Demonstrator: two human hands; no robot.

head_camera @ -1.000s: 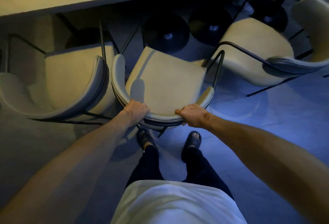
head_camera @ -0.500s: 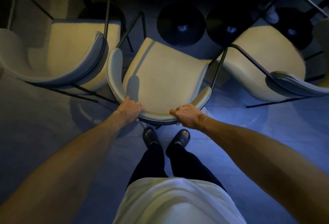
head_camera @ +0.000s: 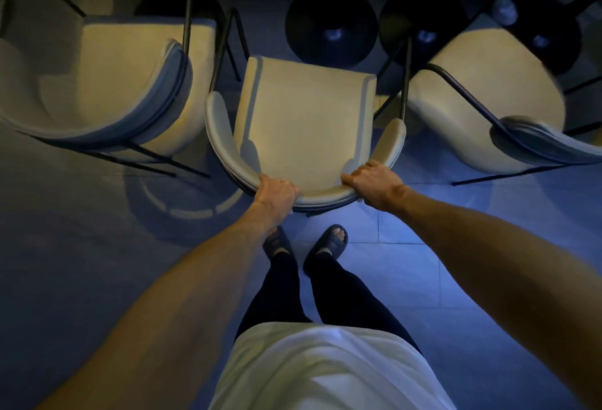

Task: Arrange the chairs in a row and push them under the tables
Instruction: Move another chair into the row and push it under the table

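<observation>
Three cream upholstered chairs with thin black metal legs stand side by side below me. My left hand (head_camera: 277,193) and my right hand (head_camera: 374,183) both grip the curved backrest of the middle chair (head_camera: 303,116), one at each end of its rear rim. The left chair (head_camera: 107,84) sits close against it, facing the same way. The right chair (head_camera: 495,100) is turned at an angle, its backrest swung out to the right. The tabletop is out of view above the frame.
Round black table bases (head_camera: 330,23) stand on the floor just beyond the chairs' front edges. My feet in dark sandals (head_camera: 306,243) are right behind the middle chair. Grey tiled floor (head_camera: 456,246) stretches behind and to both sides.
The middle chair has turned from angled to nearly square with the left chair and slid forward toward the table bases. The tabletop has left the view as my head tipped down.
</observation>
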